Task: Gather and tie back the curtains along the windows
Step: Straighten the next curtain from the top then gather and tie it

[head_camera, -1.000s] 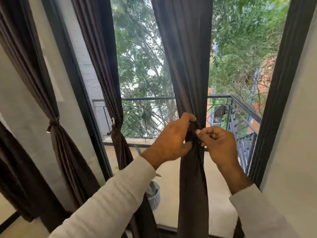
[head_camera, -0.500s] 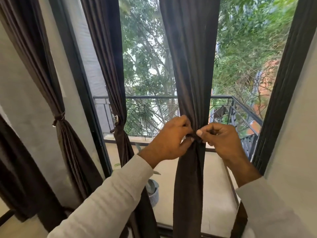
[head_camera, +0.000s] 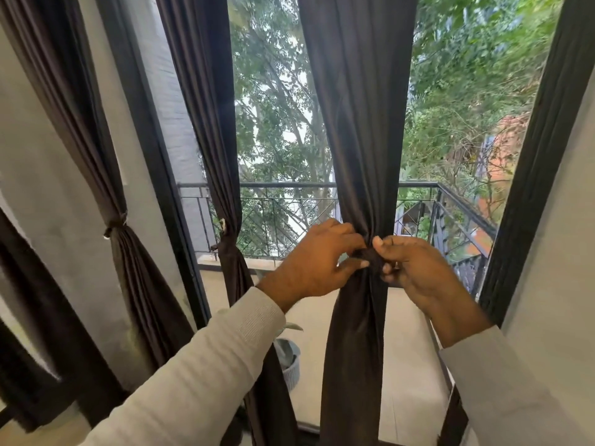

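A dark brown curtain [head_camera: 357,123] hangs in front of the window, gathered to a narrow waist at hand height. A small dark tie [head_camera: 371,256] sits on that waist. My left hand [head_camera: 317,263] pinches the tie from the left, and my right hand [head_camera: 413,267] pinches it from the right, thumb on top. Two more brown curtains, one in the middle left [head_camera: 206,123] and one at the far left [head_camera: 67,123], hang bunched at the waist, each with a tie around it. A fourth curtain [head_camera: 544,140] hangs gathered along the right window frame.
A black window frame post [head_camera: 151,156] stands between the left curtains. Beyond the glass lie a balcony floor, a black metal railing [head_camera: 289,185] and trees. A small pale pot with a plant [head_camera: 288,358] stands on the balcony. A grey wall [head_camera: 560,252] closes the right side.
Both hands have stayed at the curtain's waist and drawn closer around the tie; the fabric there looks more tightly cinched. The view has drifted slightly.
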The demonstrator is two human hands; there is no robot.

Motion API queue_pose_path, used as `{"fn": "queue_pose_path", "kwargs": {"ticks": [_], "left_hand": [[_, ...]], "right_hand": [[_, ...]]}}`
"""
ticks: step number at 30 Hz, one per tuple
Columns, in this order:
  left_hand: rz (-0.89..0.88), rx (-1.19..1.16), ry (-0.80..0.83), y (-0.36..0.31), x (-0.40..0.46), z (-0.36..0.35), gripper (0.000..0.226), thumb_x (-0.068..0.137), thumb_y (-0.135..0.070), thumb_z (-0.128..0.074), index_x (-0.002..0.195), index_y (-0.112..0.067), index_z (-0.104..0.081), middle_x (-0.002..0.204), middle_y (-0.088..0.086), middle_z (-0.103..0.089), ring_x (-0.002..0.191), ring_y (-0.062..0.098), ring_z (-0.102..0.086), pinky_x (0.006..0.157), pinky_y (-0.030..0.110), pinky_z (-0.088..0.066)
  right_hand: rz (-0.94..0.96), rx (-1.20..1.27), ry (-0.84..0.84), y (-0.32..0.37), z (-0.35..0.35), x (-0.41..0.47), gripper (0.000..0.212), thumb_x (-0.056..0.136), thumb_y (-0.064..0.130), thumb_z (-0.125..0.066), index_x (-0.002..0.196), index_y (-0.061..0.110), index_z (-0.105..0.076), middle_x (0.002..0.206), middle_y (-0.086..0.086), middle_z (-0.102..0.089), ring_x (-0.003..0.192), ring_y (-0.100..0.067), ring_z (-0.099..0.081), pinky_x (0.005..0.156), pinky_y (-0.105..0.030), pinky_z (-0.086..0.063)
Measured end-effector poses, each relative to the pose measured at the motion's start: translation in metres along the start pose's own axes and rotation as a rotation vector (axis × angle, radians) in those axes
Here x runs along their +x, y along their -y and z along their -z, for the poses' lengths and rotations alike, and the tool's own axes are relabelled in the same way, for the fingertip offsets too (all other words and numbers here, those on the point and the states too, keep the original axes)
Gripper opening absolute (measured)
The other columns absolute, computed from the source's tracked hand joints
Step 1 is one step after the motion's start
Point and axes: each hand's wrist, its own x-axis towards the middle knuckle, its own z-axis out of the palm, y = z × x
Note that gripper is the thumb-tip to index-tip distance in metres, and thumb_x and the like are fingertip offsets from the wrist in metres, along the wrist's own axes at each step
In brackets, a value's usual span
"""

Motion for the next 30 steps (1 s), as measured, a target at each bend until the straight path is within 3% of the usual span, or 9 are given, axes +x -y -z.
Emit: {"fn": "queue_pose_path", "kwargs": {"ticks": [3, 5, 7, 11, 15, 19, 22, 30], "left_hand": [[0.012, 0.036, -0.076, -0.006, -0.003, 0.003, 0.022, 0.094, -0.022, -0.075, 0.111, -0.013, -0.066, 0.092, -0.003, -0.069, 0.088, 0.024, -0.063, 0.086, 0.042, -0.045], [-0.053, 0.156, -0.112, -0.007, -0.005, 0.002, 0.013, 0.098, -0.022, -0.067, 0.106, -0.012, -0.069, 0.086, 0.001, -0.071, 0.081, 0.027, -0.066, 0.08, 0.04, -0.044], [-0.108, 0.288, -0.17, -0.007, -0.01, -0.001, 0.02, 0.1, -0.022, -0.056, 0.098, -0.013, -0.074, 0.082, 0.003, -0.071, 0.076, 0.029, -0.065, 0.072, 0.038, -0.044], [-0.187, 0.411, -0.294, -0.008, -0.023, -0.007, 0.021, 0.105, -0.013, -0.059, 0.095, -0.012, -0.077, 0.085, 0.004, -0.069, 0.074, 0.027, -0.062, 0.061, 0.039, -0.047], [-0.202, 0.453, -0.352, -0.012, -0.026, -0.005, 0.021, 0.107, -0.015, -0.062, 0.09, -0.011, -0.074, 0.082, 0.005, -0.066, 0.072, 0.023, -0.056, 0.061, 0.035, -0.04], [-0.218, 0.461, -0.319, -0.014, -0.03, -0.004, 0.018, 0.102, -0.009, -0.06, 0.09, -0.01, -0.072, 0.081, 0.005, -0.066, 0.071, 0.024, -0.056, 0.057, 0.035, -0.04], [-0.191, 0.412, -0.214, -0.005, -0.039, -0.002, 0.01, 0.093, -0.003, -0.066, 0.093, -0.011, -0.071, 0.085, 0.005, -0.065, 0.077, 0.025, -0.056, 0.06, 0.037, -0.042], [-0.068, 0.296, -0.125, 0.036, -0.051, 0.013, 0.006, 0.099, -0.017, -0.064, 0.096, -0.017, -0.069, 0.091, 0.0, -0.066, 0.085, 0.023, -0.059, 0.059, 0.031, -0.041]], "right_hand": [[-0.001, 0.029, -0.007, 0.0, -0.002, -0.002, 0.027, 0.092, 0.025, -0.076, 0.067, 0.015, -0.071, 0.065, -0.005, -0.054, 0.05, -0.01, -0.048, 0.053, -0.024, -0.044], [0.005, 0.061, -0.017, -0.001, -0.003, -0.003, 0.024, 0.089, 0.025, -0.077, 0.069, 0.013, -0.072, 0.064, -0.005, -0.056, 0.051, -0.01, -0.05, 0.051, -0.023, -0.045], [0.014, 0.073, -0.038, -0.002, -0.004, -0.004, 0.02, 0.093, 0.021, -0.075, 0.076, 0.01, -0.074, 0.065, -0.004, -0.061, 0.053, -0.01, -0.053, 0.051, -0.021, -0.047], [0.014, 0.061, -0.037, -0.006, -0.005, -0.004, 0.014, 0.099, 0.015, -0.069, 0.091, 0.004, -0.073, 0.072, -0.004, -0.068, 0.058, -0.009, -0.056, 0.053, -0.019, -0.05], [0.055, -0.009, -0.084, -0.009, -0.009, -0.002, 0.019, 0.101, 0.02, -0.069, 0.085, 0.009, -0.072, 0.069, -0.004, -0.064, 0.055, -0.008, -0.056, 0.052, -0.018, -0.049], [0.11, -0.097, -0.193, -0.008, -0.009, 0.006, 0.028, 0.101, 0.021, -0.069, 0.075, 0.011, -0.067, 0.059, 0.0, -0.057, 0.05, -0.009, -0.051, 0.05, -0.022, -0.044], [0.113, -0.102, -0.266, -0.008, -0.004, 0.01, 0.029, 0.101, 0.023, -0.07, 0.073, 0.014, -0.07, 0.062, -0.003, -0.059, 0.05, -0.011, -0.047, 0.053, -0.025, -0.043], [0.13, -0.186, -0.452, -0.001, -0.017, 0.012, 0.028, 0.103, 0.024, -0.068, 0.083, 0.005, -0.071, 0.07, -0.01, -0.054, 0.056, -0.014, -0.044, 0.047, -0.017, -0.042]]}}
